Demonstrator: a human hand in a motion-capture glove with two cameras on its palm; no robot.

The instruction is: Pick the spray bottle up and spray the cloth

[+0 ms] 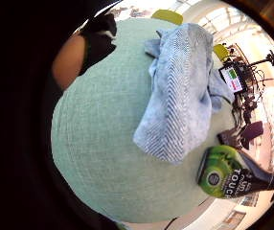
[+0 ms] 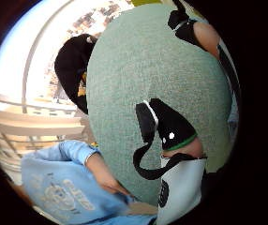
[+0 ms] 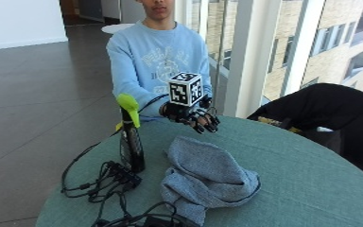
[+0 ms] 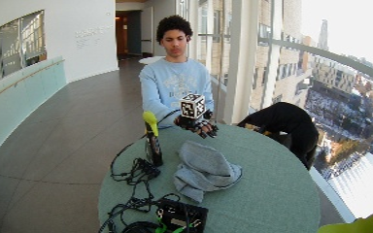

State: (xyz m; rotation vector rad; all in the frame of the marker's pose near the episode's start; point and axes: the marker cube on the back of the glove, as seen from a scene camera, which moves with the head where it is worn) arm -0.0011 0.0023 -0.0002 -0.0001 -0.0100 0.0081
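**Hand hovers empty, bottle not yet taken**

Fingers of the black-gloved right hand hang loosely curled over the table, holding nothing; the hand hovers well apart from the bottle, likely poised to reach.

Standing upright near the round green table's edge, the tall dark spray bottle with a yellow-green trigger head faces no grip yet. Its label shows pale lettering in the little-finger palm view. Just beside it lies the crumpled grey-blue woven cloth, heaped where spray can reach it. Black cables trail beside the bottle's base.
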